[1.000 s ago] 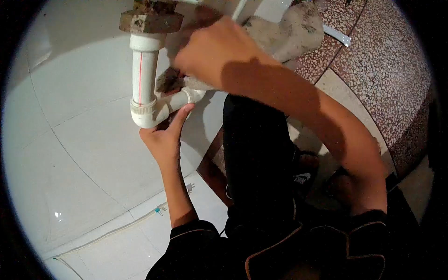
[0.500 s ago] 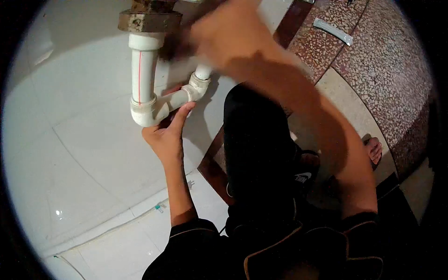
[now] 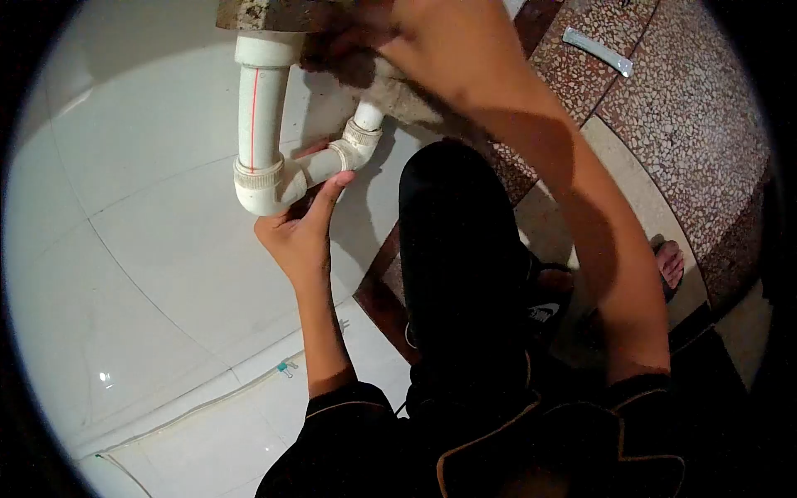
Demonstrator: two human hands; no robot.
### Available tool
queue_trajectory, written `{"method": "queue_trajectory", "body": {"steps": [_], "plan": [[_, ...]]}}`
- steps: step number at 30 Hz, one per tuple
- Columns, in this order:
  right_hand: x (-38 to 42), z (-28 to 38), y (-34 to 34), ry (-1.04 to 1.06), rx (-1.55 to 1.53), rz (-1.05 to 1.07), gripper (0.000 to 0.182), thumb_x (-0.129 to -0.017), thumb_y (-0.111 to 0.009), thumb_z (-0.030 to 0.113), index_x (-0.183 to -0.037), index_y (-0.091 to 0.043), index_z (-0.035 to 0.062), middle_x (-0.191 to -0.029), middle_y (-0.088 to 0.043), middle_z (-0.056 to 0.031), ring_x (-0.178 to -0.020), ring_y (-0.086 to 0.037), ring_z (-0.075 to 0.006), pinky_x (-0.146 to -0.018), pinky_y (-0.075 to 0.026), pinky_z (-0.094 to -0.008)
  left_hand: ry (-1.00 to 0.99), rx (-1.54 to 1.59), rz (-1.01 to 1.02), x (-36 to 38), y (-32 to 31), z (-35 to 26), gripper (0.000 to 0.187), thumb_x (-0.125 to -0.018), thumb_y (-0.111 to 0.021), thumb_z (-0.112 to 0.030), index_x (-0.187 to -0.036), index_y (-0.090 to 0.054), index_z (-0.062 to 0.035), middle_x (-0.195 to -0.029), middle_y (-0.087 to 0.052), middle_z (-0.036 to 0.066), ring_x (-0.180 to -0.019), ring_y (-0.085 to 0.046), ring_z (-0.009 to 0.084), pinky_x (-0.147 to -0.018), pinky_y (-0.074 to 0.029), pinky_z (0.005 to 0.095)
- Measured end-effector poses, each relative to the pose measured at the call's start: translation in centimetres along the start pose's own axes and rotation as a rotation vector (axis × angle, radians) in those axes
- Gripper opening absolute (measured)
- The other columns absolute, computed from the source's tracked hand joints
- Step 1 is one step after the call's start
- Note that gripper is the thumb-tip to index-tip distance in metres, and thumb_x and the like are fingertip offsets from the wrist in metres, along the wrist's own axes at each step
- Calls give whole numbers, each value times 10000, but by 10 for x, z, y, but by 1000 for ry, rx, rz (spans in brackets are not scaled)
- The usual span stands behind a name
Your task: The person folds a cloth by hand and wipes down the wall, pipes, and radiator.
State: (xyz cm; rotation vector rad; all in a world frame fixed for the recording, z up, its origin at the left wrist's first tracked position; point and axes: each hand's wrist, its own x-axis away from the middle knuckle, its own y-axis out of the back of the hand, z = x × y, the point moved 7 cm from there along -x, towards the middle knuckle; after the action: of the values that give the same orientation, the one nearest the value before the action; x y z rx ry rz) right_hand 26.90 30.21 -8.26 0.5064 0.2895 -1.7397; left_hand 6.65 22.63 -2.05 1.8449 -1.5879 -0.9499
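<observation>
A white plastic pipe trap [image 3: 264,141] with a thin red line hangs from a rusty brown fitting [image 3: 266,12] at the top edge. It bends at a lower elbow [image 3: 259,189] and runs to a second elbow [image 3: 359,143]. My left hand [image 3: 300,232] cups the lower elbow from below, thumb up along the joining piece. My right hand [image 3: 440,41] is raised at the top, closed on a dirty grey rag [image 3: 398,91] pressed against the pipe above the second elbow.
White glossy floor tiles [image 3: 149,274] lie to the left, speckled reddish terrazzo [image 3: 689,133] to the right. A small white wrapped piece [image 3: 598,51] lies on the terrazzo. My dark-clothed knee [image 3: 457,249] and a bare foot [image 3: 669,264] sit below the pipe.
My right hand has lifted from the lower joint up towards the top of the pipe with the rag. My left hand has stayed under the lower elbow.
</observation>
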Motion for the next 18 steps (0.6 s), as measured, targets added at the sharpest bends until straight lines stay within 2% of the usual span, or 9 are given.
{"method": "queue_trajectory", "body": {"steps": [1, 3, 5, 7, 11, 13, 15, 17, 18], "plan": [[8, 4, -9, 3, 3, 1, 163, -816, -604, 294, -893, -715, 203, -830, -682, -48, -956, -630, -235, -887, -445, -496, 3, 9, -4, 0, -1, -2, 255, -727, -788, -11, -954, -687, 45, -894, -678, 39, -785, -601, 94, -741, -466, 215], [25, 42, -32, 67, 754, 61, 159, -811, -610, 244, -916, -723, 205, -792, -678, -47, -903, -641, -227, -914, -426, -472, 0, 20, -3, 1, -1, -1, 252, -726, -789, -10, -951, -688, 43, -895, -679, 40, -784, -600, 92, -743, -465, 217], [19, 35, -40, 276, 562, 181, 170, -806, -612, 246, -930, -726, 223, -821, -681, -29, -883, -643, -218, -897, -434, -465, 30, -166, 7, 2, 7, 8, 255, -725, -791, -15, -952, -689, 41, -910, -681, 40, -787, -599, 92, -751, -465, 220], [11, 5, -6, -1, 210, 26, 157, -746, -648, 209, -873, -740, 189, -873, -704, -65, -917, -662, -215, -902, -443, -378, 34, -75, -6, 3, 4, 6, 240, -724, -794, -20, -933, -693, 42, -894, -682, 36, -781, -598, 92, -752, -465, 223], [18, 21, -15, 97, 249, -143, 152, -747, -645, 213, -863, -736, 181, -869, -703, -60, -918, -662, -215, -903, -442, -386, 7, 16, -51, 2, 0, 3, 216, -726, -798, -33, -902, -698, 44, -850, -681, 22, -765, -596, 91, -749, -463, 224], [26, 56, -44, 289, 527, 146, 146, -754, -641, 201, -862, -736, 180, -799, -692, -95, -790, -678, -250, -803, -500, -376, 15, -15, -39, 6, -1, 3, 203, -731, -793, -34, -896, -702, 43, -834, -679, 20, -757, -593, 87, -743, -461, 221], [21, 31, -25, 214, 426, -8, 164, -767, -631, 178, -889, -740, 188, -805, -696, -94, -785, -678, -253, -785, -519, -390, 35, -85, -26, 7, 4, 4, 179, -741, -783, -38, -884, -710, 41, -803, -676, 14, -741, -587, 78, -729, -457, 215], [7, 1, 12, 99, 55, -130, 170, -776, -622, 173, -894, -743, 189, -930, -705, -70, -950, -652, -245, -869, -497, -411, 32, -34, -62, 5, 0, 2, 159, -747, -779, -42, -867, -715, 39, -775, -669, 10, -727, -582, 76, -721, -453, 212], [2, 1, 3, 118, 137, -93, 130, -827, -596, 178, -882, -705, 224, -785, -679, -20, -826, -658, -210, -813, -483, -434, 24, 22, -96, 5, -2, 0, 140, -752, -774, -46, -850, -719, 38, -748, -662, 7, -713, -577, 74, -713, -449, 210]]}}
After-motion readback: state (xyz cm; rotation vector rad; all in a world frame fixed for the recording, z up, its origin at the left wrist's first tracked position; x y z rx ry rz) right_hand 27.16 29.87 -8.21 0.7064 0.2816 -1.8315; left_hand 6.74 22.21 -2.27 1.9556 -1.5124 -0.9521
